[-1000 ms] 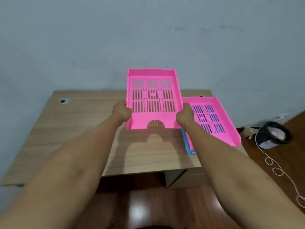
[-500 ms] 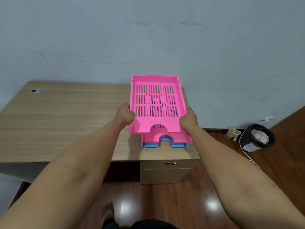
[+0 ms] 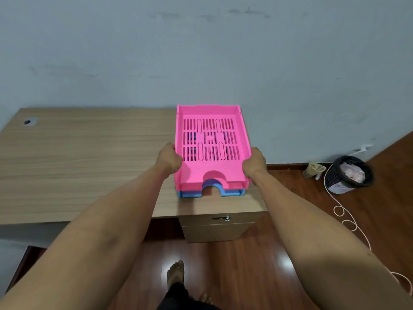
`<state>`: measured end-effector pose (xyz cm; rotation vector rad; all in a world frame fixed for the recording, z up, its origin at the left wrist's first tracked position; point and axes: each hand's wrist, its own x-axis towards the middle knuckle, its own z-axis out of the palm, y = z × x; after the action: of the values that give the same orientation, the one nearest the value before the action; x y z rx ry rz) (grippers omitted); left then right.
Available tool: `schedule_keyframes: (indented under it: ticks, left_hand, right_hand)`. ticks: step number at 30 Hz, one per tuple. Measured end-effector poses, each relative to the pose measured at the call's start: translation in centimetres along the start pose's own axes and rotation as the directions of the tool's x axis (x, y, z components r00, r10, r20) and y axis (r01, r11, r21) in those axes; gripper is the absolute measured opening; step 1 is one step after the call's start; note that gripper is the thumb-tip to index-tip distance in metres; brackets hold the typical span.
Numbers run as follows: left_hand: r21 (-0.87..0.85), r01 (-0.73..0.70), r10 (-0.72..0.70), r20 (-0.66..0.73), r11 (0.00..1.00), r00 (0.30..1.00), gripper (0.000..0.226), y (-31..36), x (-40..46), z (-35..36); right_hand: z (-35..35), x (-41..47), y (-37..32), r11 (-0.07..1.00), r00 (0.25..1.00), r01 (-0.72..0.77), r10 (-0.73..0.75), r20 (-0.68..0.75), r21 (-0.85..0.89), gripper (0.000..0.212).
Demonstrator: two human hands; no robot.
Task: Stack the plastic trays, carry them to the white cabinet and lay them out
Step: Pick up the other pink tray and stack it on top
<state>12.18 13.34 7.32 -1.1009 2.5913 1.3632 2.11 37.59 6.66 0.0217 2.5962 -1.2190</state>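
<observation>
A slotted pink plastic tray sits on top of a stack at the right end of the wooden desk. Under it a second pink tray shows as a thin front edge, and a blue tray lies at the bottom. My left hand grips the top tray's left wall. My right hand grips its right wall. The white cabinet is out of view.
A drawer unit stands under the desk's right end. A black waste basket and a loose white cord lie on the wood floor at the right. A cable hole is at the desk's far left. My foot is on the floor below.
I carried the pink tray to the right and lowered it onto the pink and blue trays; it now rests nested on the stack.
</observation>
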Motion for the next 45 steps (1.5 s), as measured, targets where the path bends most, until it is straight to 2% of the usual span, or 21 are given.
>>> schedule_keyframes:
  ticks: [6,10,14,18,22,33,45]
  left_hand:
    - [0.015,0.031,-0.03,-0.016,0.999,0.999,0.031,-0.1,0.9,1.1]
    - [-0.033,0.031,-0.031,0.003,0.999,1.0,0.033,-0.4,1.6,1.1]
    - [-0.119,0.05,-0.042,0.072,0.992,0.997,0.032,-0.9,1.8,0.5]
    - [-0.176,0.112,-0.084,0.159,0.978,0.984,0.032,-1.1,1.3,0.0]
    - [-0.208,0.121,-0.084,0.18,0.971,0.98,0.036,-0.8,0.8,0.1]
    - [-0.239,0.135,-0.091,0.187,0.962,0.978,0.041,-0.9,0.3,0.1]
    - [-0.29,0.068,-0.024,0.152,0.955,0.988,0.04,-1.6,0.5,0.8]
  right_hand:
    - [0.7,1.1,0.4,1.0,0.999,-0.026,0.026,0.029,0.004,0.034]
    - [0.6,1.4,0.1,0.999,1.0,-0.017,0.017,0.016,0.049,0.038]
    - [0.1,1.7,0.6,0.99,0.997,-0.045,0.036,0.069,0.132,0.024]
    - [0.1,2.4,1.5,0.979,0.988,-0.102,0.078,0.136,0.177,0.037]
    - [0.2,2.7,2.1,0.977,0.984,-0.108,0.078,0.16,0.186,0.039]
    - [0.3,2.9,2.3,0.976,0.982,-0.107,0.074,0.172,0.192,0.036]
    - [0.3,2.6,1.7,0.984,0.977,-0.109,0.079,0.197,0.142,0.04]
